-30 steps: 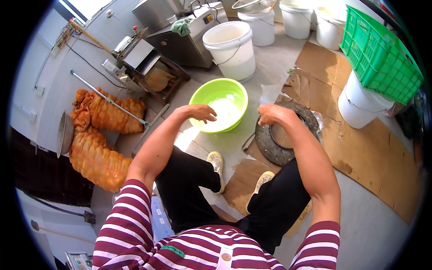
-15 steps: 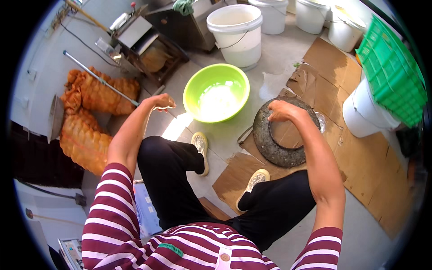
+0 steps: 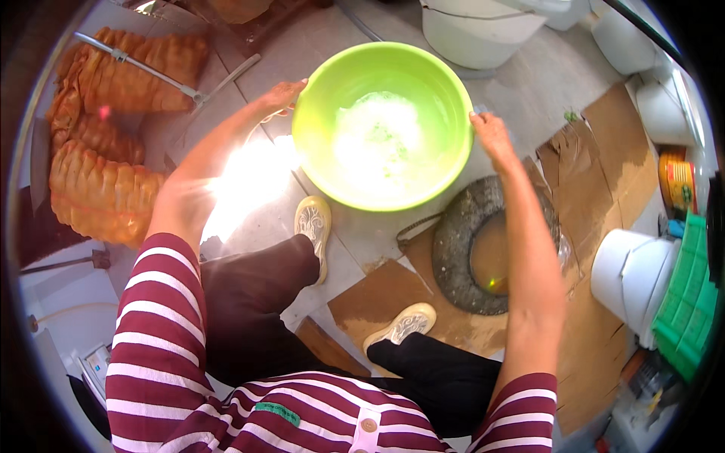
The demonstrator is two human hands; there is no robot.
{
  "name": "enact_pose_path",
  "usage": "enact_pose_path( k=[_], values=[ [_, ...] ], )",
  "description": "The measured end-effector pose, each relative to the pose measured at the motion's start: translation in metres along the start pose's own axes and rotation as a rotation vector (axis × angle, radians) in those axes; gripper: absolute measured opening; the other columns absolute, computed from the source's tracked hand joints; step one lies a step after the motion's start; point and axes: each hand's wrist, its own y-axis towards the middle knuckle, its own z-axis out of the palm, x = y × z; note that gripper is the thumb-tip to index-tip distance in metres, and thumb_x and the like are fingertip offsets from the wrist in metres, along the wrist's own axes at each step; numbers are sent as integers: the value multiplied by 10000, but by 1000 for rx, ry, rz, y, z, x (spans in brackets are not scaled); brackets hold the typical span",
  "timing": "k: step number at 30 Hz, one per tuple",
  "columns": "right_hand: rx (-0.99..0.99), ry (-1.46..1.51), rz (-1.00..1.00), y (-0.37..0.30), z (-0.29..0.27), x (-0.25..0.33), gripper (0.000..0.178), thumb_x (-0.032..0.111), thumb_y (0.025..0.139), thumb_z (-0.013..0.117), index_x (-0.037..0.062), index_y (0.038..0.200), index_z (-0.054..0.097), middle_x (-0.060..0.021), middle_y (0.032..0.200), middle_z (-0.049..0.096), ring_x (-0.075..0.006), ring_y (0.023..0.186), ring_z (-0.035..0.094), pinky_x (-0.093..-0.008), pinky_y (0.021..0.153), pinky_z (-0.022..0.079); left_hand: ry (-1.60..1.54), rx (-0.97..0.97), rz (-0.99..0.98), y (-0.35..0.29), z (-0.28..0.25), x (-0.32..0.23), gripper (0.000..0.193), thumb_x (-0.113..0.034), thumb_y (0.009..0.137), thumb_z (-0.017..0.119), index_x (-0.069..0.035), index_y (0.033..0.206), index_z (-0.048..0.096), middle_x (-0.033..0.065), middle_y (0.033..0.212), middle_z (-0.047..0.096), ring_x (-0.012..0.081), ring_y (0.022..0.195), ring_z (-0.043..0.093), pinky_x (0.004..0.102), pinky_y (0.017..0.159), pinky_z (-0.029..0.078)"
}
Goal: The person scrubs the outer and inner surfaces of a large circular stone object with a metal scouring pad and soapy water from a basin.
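Grey tiled floor (image 3: 521, 83), partly covered with brown cardboard sheets (image 3: 604, 174), seen from above. Centre: a lime-green plastic bowl (image 3: 423, 174) holding white foam. The left hand (image 3: 281, 97) meets the bowl's left rim, fingers curled over the edge and grasping it; the right hand (image 3: 491, 136) meets the right rim, fingers closed on it likewise. Below and right of the bowl: a round grey stone ring (image 3: 453, 257) with a brown centre, lying on the cardboard. Left of the bowl: orange mesh sacks (image 3: 98, 189), full and bulging, with a metal rod (image 3: 151, 72) lying across the upper one. Above the bowl: a white bucket (image 3: 476, 30). Far right of the bowl: a white tub (image 3: 627, 275), a green plastic crate (image 3: 687, 309) touching it, and a yellow-and-red labelled tin (image 3: 678, 185) above them. Below the bowl: two pale shoes (image 3: 313, 226), dark trousers and red-and-white striped sleeves (image 3: 155, 325).
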Motion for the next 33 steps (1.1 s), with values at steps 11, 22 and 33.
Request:
enact_pose_path(
  k=[11, 22, 33],
  values=[
    [-358, 51, 203, 7, 72, 24, 539, 472, 991, 388, -16, 952, 616, -270, 957, 630, -451, 919, 576, -507, 805, 424, -236, -524, 328, 90, -73, -43, 723, -622, 936, 431, 34, 1160, 636, 165, 1125, 670, 248, 971, 673, 357, 872, 483],
    [-445, -47, 204, 7, 65, 6, 497, 428, 1000, 398, -16, 923, 608, -274, 912, 614, -459, 870, 567, -511, 767, 422, -10, -1233, 1325, 99, -215, -276, 298, -244, 966, 517, 9, 1057, 647, 158, 1126, 634, 301, 1127, 571, 367, 966, 450],
    [-252, -213, 197, 13, 21, 23, 395, 261, 974, 495, -14, 1252, 548, -254, 1076, 637, -354, 1016, 620, -414, 875, 478, 380, -958, 1107, 125, -231, -415, 345, -374, 935, 528, -89, 1059, 679, 84, 1085, 664, 246, 1131, 565, 435, 1008, 366]
  ],
)
